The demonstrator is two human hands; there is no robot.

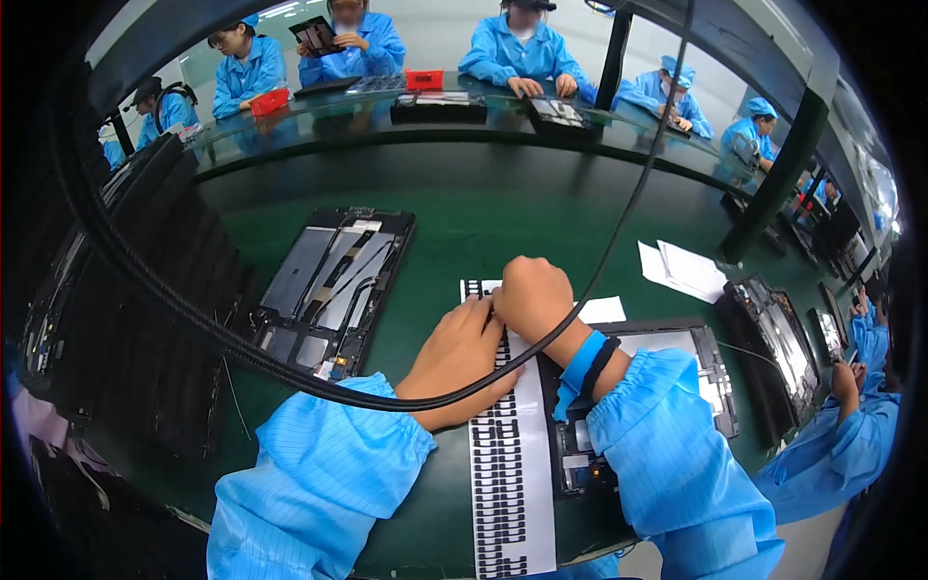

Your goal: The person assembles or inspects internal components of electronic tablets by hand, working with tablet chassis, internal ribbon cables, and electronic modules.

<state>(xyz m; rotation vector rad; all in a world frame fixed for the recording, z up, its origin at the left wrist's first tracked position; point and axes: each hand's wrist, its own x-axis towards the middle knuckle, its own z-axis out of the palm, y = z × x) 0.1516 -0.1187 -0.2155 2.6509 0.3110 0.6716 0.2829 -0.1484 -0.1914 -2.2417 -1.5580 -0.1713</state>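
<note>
A long white sheet (536,483) with rows of small black stick-on pieces runs from the table's near edge up under my hands. My left hand (464,362) lies across it, fingers stretched toward its far end and pressing it down. Just right of those fingertips, my right hand (534,298) is curled closed over the sheet's far end; whatever its fingers pinch is hidden. A blue wrist strap (580,372) circles my right wrist. Under my right forearm lies an opened tablet (713,372), partly covered. Another opened tablet (333,275), its inner parts and cables showing, lies left of my hands.
Tall stacks of dark tablet parts (145,309) stand at the left. White papers (681,271) and more tablet parts (773,333) lie to the right. A black braided cable (193,314) loops across the view. Co-workers in blue sit beyond a raised shelf (338,130) and at the right.
</note>
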